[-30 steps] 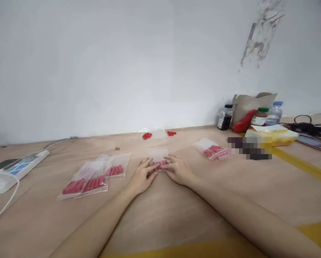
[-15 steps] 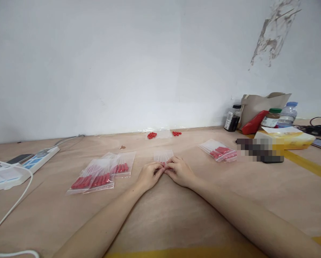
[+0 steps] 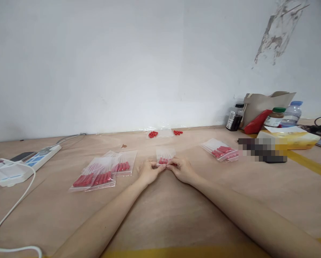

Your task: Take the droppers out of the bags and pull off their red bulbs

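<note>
A small clear zip bag [image 3: 165,153] with several short red sticks inside lies flat in front of me. My left hand [image 3: 151,172] pinches its near edge between thumb and fingers. At the same edge, close beside it, my right hand [image 3: 180,169] pinches too, the fingertips of both hands almost meeting. To the left lie overlapping filled zip bags [image 3: 103,173] of the same red pieces. Another stack of filled bags [image 3: 220,150] rests on the right. Loose red pieces [image 3: 153,134] sit on clear plastic by the wall, with a second small group [image 3: 178,132] beside them.
A white power strip [image 3: 31,166] with a cable [image 3: 14,208] stands at the left. On the right are a dark bottle [image 3: 234,120], a grey bag [image 3: 257,104], a green-lidded jar [image 3: 275,117], a water bottle [image 3: 293,114] and a yellow tissue pack [image 3: 289,139]. A wall [image 3: 109,64] closes the back.
My left hand's fingers have spread a little and its thumb now stretches along the bag's near edge. More of the red pieces in the bag show. The view has shifted slightly.
</note>
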